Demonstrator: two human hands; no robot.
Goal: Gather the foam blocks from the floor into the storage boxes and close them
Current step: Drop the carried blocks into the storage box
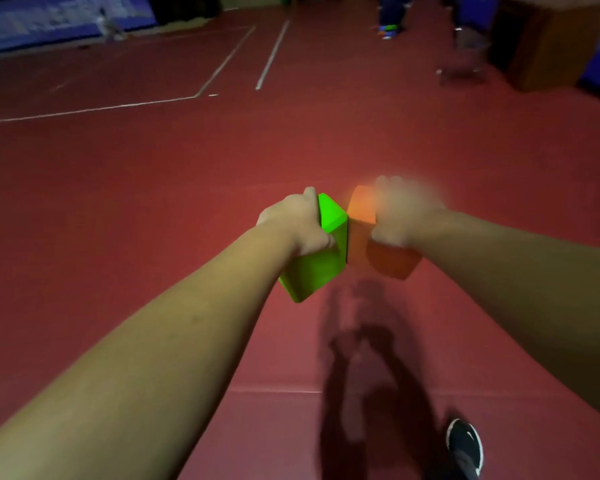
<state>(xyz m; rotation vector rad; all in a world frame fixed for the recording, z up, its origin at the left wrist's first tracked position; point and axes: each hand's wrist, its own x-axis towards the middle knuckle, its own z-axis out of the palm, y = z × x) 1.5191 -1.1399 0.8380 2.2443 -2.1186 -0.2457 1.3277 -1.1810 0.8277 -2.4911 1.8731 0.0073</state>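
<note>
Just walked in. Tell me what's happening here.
A person is carrying two foam blocks over a red sports floor. The left hand grips a green block, and the right hand, blurred by motion, holds an orange block. The two blocks are side by side, about touching, out in front of the person, off the floor. One dark shoe shows at the bottom. A brown box stands far off to the right. No open storage box is in view.

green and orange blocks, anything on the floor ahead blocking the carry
Nothing visible close by: the left hand grips the green block, the right hand the orange block, over open red floor. Where they must go does not show; a person's legs stand far ahead.
</note>
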